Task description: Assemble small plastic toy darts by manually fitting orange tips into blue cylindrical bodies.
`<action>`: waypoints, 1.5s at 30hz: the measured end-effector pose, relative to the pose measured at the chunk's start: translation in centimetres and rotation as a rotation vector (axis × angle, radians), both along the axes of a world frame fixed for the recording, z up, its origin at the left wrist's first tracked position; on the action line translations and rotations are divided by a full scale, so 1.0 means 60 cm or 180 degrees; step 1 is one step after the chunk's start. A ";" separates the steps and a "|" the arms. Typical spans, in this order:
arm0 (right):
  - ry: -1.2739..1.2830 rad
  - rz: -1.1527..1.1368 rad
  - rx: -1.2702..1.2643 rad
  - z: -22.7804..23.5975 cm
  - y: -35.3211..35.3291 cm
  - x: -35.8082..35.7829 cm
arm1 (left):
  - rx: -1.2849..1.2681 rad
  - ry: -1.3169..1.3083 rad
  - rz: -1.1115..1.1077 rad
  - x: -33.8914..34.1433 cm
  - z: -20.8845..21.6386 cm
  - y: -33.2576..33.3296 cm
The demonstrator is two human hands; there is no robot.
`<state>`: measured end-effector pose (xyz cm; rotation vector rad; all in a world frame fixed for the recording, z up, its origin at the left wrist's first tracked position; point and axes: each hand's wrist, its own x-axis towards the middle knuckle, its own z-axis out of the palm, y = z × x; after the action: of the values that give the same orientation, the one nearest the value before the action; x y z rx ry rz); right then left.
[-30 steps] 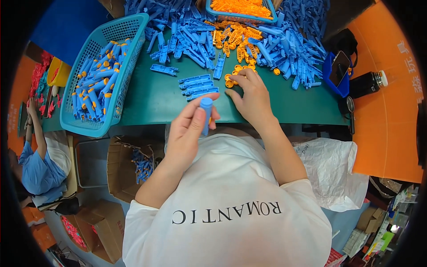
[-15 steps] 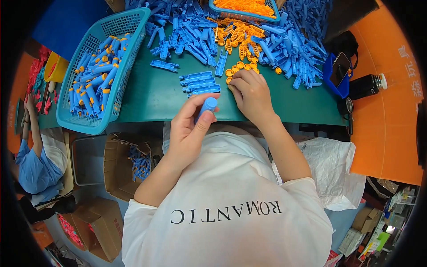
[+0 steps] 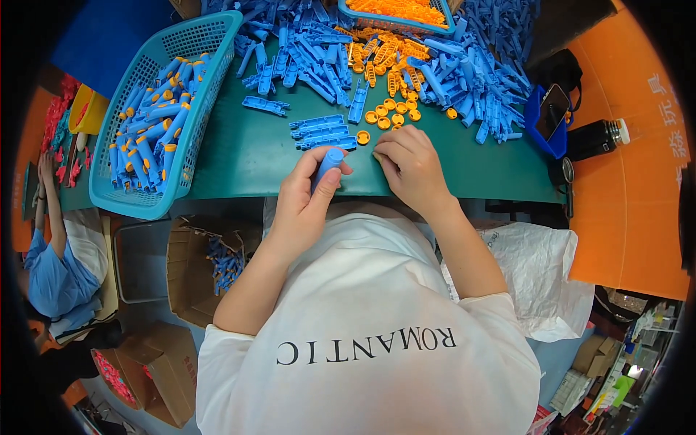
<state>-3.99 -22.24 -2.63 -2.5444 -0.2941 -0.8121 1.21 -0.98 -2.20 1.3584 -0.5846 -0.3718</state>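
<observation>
A green table (image 3: 493, 174) carries a blue basket (image 3: 136, 208) at left, blue plastic pieces (image 3: 467, 72) heaped at the far side, and orange caps (image 3: 381, 110) nearer.

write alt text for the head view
A person's left hand holds a blue plastic tube at a green table; the curled right hand is near round orange caps. Beyond lie piles of blue parts and orange parts; at left, a blue basket holds orange-ended blue tubes.

Blue tube (image 3: 328, 165), yellow-orange caps (image 3: 363, 137), dark green tabletop (image 3: 478, 170), turquoise lattice-patterned basket (image 3: 184, 176), black-lettered white shirt (image 3: 370, 308)
</observation>
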 end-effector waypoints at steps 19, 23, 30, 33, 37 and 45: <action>0.2218 0.1137 0.4197 0.075 0.025 -0.025 | 0.0364 -0.0697 0.0192 0.011 0.020 -0.014; 0.2399 0.1210 0.4765 0.089 0.021 -0.038 | 0.0009 -0.0858 -0.0162 0.009 0.026 -0.013; 0.0115 0.0888 0.2499 0.095 0.066 -0.061 | -0.0804 0.1326 -0.0872 0.000 0.046 0.005; -0.0162 0.0676 0.1465 0.105 0.074 -0.071 | -0.0782 0.1236 -0.0932 -0.008 0.054 0.008; -0.0050 0.0742 0.1498 0.124 0.072 -0.080 | -0.0673 0.0847 -0.1210 -0.007 0.056 0.007; -0.0024 0.0947 0.2324 0.162 0.052 -0.094 | -0.0313 -0.1025 -0.1263 -0.015 0.076 0.021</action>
<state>-9.64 -19.10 7.09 -1.7662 -0.3002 -0.6562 0.29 0.25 2.36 1.2121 -1.1339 -0.4397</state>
